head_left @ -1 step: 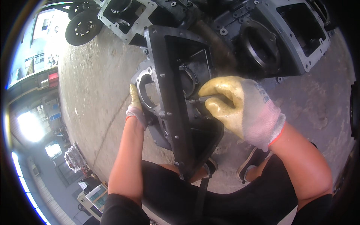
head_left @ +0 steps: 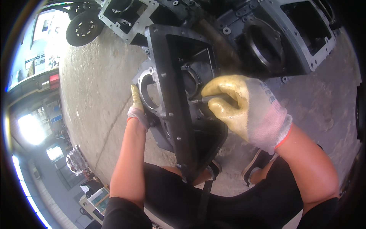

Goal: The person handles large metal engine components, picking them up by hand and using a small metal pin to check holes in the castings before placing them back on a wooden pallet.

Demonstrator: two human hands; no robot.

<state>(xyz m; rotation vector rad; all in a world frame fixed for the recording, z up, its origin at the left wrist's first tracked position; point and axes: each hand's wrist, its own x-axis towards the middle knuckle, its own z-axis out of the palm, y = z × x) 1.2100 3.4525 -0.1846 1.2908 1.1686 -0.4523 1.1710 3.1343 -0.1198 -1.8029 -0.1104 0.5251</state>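
Note:
A dark cast-metal gearbox housing (head_left: 167, 99) stands tilted in front of me, its open side toward my right and a round bore through its left wall. My gloved left hand (head_left: 138, 108) holds the housing's left side; one finger shows beside the bored flange and the others are hidden. On the right, my right hand (head_left: 238, 108), in a grey-pink glove with yellow coated fingers, pinches a slim metal stud (head_left: 206, 99). The stud's threaded end points left into the housing's opening. Whether that tip touches metal I cannot tell.
More cast housings lie beyond: one at the upper right (head_left: 282, 42) and one at the upper left (head_left: 131, 19). A black wheel (head_left: 84, 28) rests on the concrete floor (head_left: 103, 84). My shoes (head_left: 255, 166) are below the right hand. A wrapped silvery bundle (head_left: 77, 161) is at far left.
Very little differs. The stud in my right hand appears slightly turned, and the housing has shifted by a hair. Both hands keep their hold.

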